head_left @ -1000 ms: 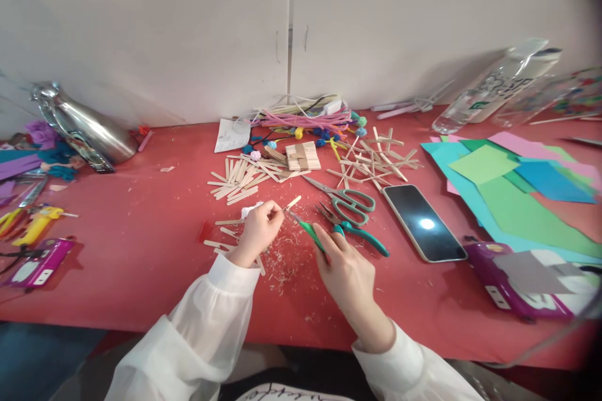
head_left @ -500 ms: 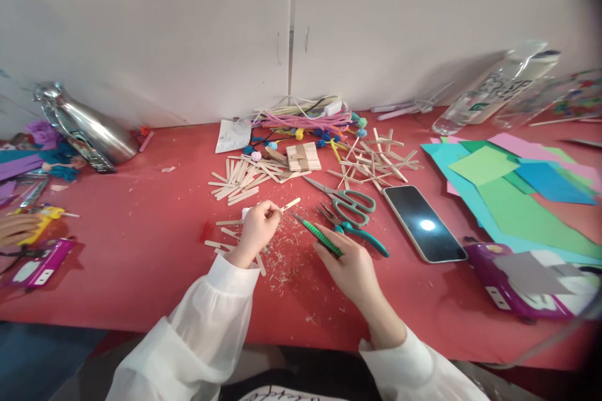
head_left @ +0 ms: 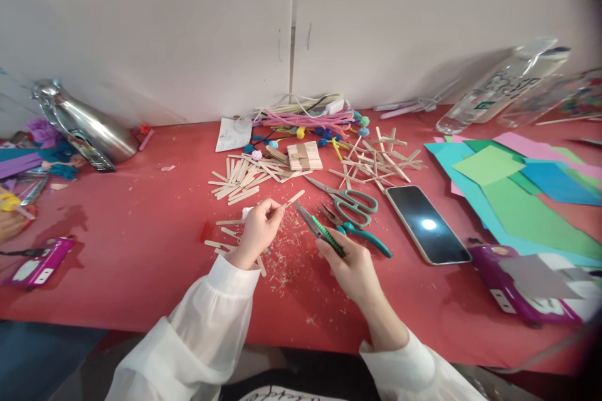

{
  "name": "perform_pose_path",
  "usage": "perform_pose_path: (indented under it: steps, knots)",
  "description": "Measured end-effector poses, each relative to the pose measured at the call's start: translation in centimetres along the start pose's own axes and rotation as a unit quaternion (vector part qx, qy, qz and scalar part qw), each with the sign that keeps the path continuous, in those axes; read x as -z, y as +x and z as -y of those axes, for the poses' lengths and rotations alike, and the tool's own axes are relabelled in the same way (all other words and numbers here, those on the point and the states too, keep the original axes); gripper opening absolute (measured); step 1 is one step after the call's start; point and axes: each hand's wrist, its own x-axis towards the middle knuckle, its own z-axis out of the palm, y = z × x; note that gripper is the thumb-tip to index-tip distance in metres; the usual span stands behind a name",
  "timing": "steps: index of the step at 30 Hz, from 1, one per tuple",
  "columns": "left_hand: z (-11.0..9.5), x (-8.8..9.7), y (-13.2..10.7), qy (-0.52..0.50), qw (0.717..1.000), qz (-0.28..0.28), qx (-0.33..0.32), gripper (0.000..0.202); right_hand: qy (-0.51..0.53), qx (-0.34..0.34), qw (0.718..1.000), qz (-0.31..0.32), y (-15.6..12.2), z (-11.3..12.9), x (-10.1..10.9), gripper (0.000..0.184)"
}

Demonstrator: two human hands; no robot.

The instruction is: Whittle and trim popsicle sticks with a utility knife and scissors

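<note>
Pale wood shows in your left hand (head_left: 258,232): one slim, straight stick (head_left: 295,197), pinched between thumb and fingers, held over the middle of the red worktop (head_left: 155,244). Your right hand (head_left: 356,268) has its fingers wrapped round one cutter (head_left: 326,233), its green handle ribbed, its flat metal blade pointing at the stick; whether they touch, I cannot tell. Both your forearms, in sheer white sleeves (head_left: 211,307), angle inward from the near edge. Curly shavings (head_left: 285,263) litter the smooth surface between your hands. Just beyond your right hand lie one pair of scissors (head_left: 335,193) and one pair of pliers (head_left: 369,238) with curved teal grips. One flat, glossy phone (head_left: 418,213) lies right of them. Farther back sits one banded bundle (head_left: 305,155) of flat wood.
</note>
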Motion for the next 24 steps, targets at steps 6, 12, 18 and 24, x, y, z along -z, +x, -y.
perform_pose_path:
  steps: [6,12,18,24]
  knots:
    - [0.1,0.0,0.0,0.011,1.0,0.004,-0.018,0.022,0.023,-0.018,1.0,0.006,0.0,0.0,0.1,0.044]
    - [0.1,0.1,-0.1,0.022,0.999,0.001,-0.034,0.021,0.069,-0.03,0.997,0.004,-0.1,0.2,0.3,0.038]
    - [0.2,-0.4,-0.4,0.023,0.999,-0.022,-0.04,0.021,0.165,-0.067,0.983,0.051,-0.1,1.0,0.2,0.029]
    - [-0.1,-0.9,-0.4,0.003,0.998,-0.035,-0.044,0.022,0.223,-0.087,0.966,0.094,-0.1,1.7,0.2,0.033]
